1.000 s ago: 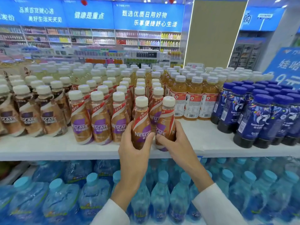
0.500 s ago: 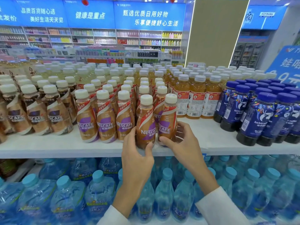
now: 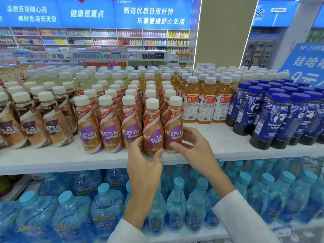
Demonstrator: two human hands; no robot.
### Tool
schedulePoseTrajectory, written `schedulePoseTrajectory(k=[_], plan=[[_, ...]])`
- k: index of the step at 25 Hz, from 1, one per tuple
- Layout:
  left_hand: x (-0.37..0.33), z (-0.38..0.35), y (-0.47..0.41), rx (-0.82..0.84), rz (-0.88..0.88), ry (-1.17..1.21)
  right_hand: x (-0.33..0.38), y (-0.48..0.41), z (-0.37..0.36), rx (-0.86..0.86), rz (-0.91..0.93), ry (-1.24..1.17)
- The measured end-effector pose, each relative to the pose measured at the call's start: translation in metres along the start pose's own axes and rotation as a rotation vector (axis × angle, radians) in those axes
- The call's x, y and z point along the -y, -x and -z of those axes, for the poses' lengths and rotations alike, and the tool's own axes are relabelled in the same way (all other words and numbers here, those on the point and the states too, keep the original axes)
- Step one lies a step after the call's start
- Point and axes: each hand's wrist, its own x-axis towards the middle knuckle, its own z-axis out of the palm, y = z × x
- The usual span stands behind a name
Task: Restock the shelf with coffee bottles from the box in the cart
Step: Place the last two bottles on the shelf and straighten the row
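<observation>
The left hand [image 3: 142, 160] grips the base of one purple-label coffee bottle [image 3: 152, 127] at the front of the white shelf [image 3: 219, 146]. The right hand [image 3: 194, 148] curls thumb and fingers round the neighbouring bottle [image 3: 174, 125], which touches the first. Both bottles hold light-brown liquid under cream caps, and the front row counts five purple-label bottles, with three amber tea bottles [image 3: 208, 102] to their right.

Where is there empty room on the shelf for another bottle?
The biggest bare patch of white shelf is right of the two front brown coffee bottles, before the orange tea bottles, left of the dark blue bottles. A thin front strip runs along the edge. Behind, rows are packed tight.
</observation>
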Motion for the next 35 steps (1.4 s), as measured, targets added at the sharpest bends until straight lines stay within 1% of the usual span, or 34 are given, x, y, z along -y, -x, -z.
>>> schedulePoseTrajectory(k=[2, 4, 8, 13, 18, 22, 26, 30, 33, 35], plan=[[0.001, -0.001, 0.004, -0.029, -0.065, -0.055, -0.002, 0.002, 0.0, 0.015, 0.001, -0.015], [0.0, -0.002, 0.007, -0.047, -0.099, -0.089, -0.003, 0.005, -0.002, -0.011, 0.006, -0.013], [-0.002, -0.005, 0.005, -0.054, -0.034, -0.063, -0.002, 0.003, -0.005, -0.077, 0.016, 0.005], [-0.002, -0.013, 0.005, -0.114, -0.108, -0.135, -0.004, 0.004, -0.014, -0.137, 0.038, 0.025], [0.0, -0.02, 0.003, -0.103, -0.07, -0.161, -0.007, 0.001, -0.022, -0.189, 0.042, 0.123], [0.003, -0.021, 0.004, -0.11, -0.08, -0.153, -0.009, 0.003, -0.026, -0.205, 0.048, 0.164], [0.003, -0.019, 0.003, -0.116, -0.083, -0.154, -0.013, 0.003, -0.028, -0.223, 0.064, 0.163], [-0.003, -0.018, 0.003, -0.082, -0.058, -0.163, -0.009, 0.006, -0.026, -0.213, 0.073, 0.146], [-0.001, -0.009, 0.013, -0.038, -0.133, -0.203, -0.01, 0.013, -0.022, -0.195, 0.061, 0.096], [0.009, 0.005, 0.023, -0.014, -0.15, -0.223, -0.017, 0.029, -0.025, -0.244, 0.089, 0.052]])
